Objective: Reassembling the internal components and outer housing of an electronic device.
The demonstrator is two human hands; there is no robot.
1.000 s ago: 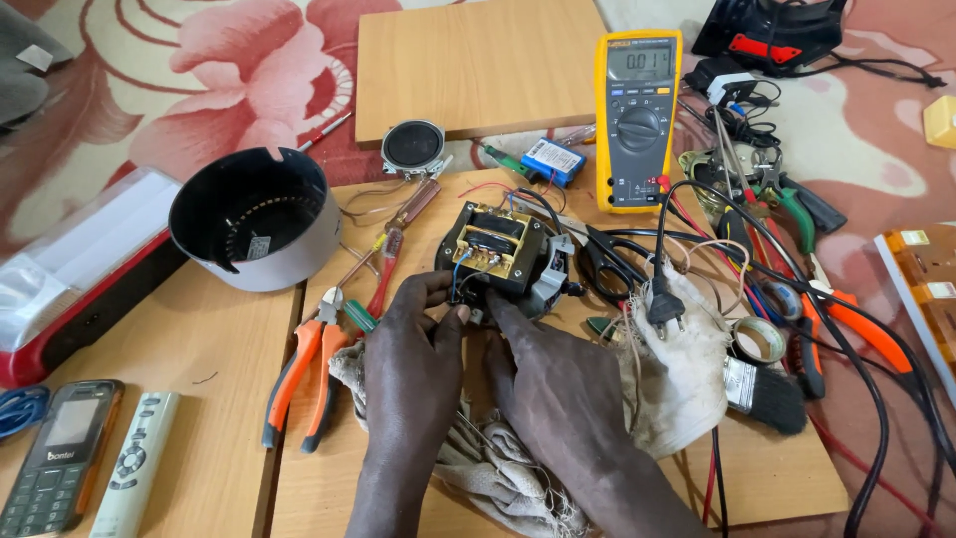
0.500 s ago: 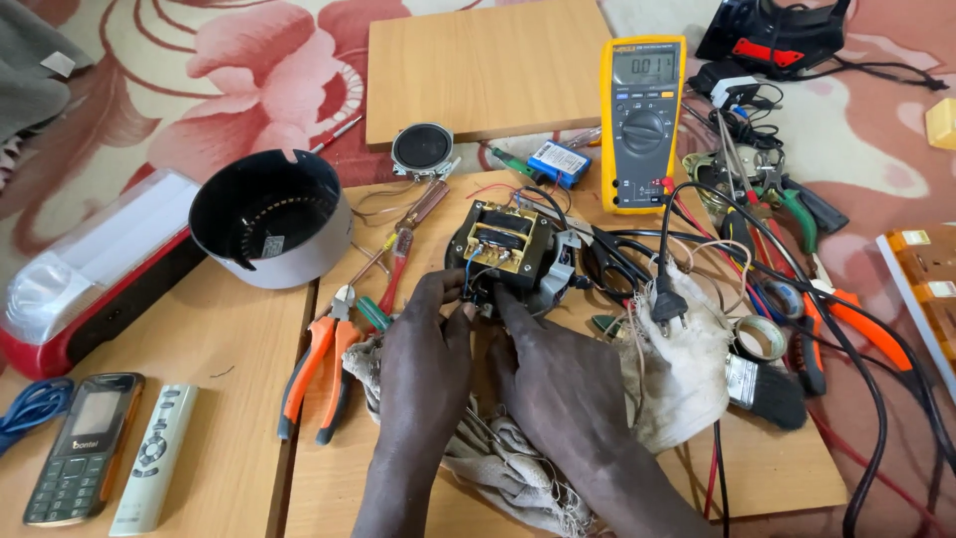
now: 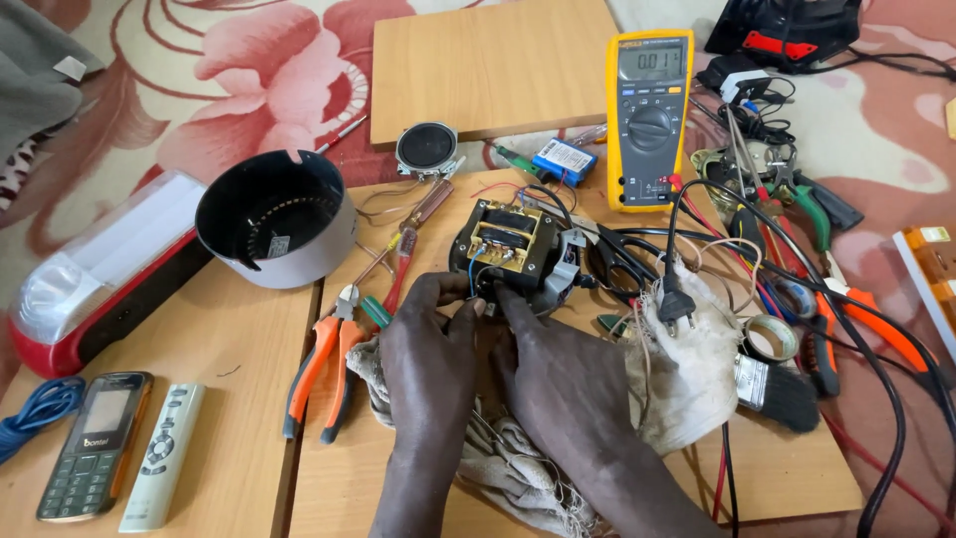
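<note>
Landmark: the transformer [image 3: 508, 244], a black frame with yellow winding, sits on the wooden board [image 3: 239, 399] above both hands; every place below is given from it.
Blue cable [image 3: 40, 408]: far left and below, at the board's edge.
Mobile phone [image 3: 95, 443]: far left and below, flat on the board.
Remote control [image 3: 162, 456]: just right of the phone, parallel to it.
Red and white lamp [image 3: 90, 269]: far left, level with the transformer, lying on the carpet.
Black round housing [image 3: 274, 224]: left, open side up, well apart.
Orange pliers [image 3: 324, 369]: lower left, jaws pointing up.
Red screwdriver [image 3: 398, 261]: just left, slanted.
Left hand [image 3: 430, 364]: directly below; fingers bent together, tips touching the transformer's lower edge. Whether they pinch a wire, I cannot tell.
Right hand [image 3: 558, 374]: below, slightly right; forefinger stretched to the lower edge, meeting the left fingertips.
Rag [image 3: 687, 374]: lower right, under the right hand.
Small speaker [image 3: 426, 149]: above, slightly left.
Yellow multimeter [image 3: 649, 120]: upper right, display lit.
Black plug [image 3: 675, 299]: right, on the rag.
</note>
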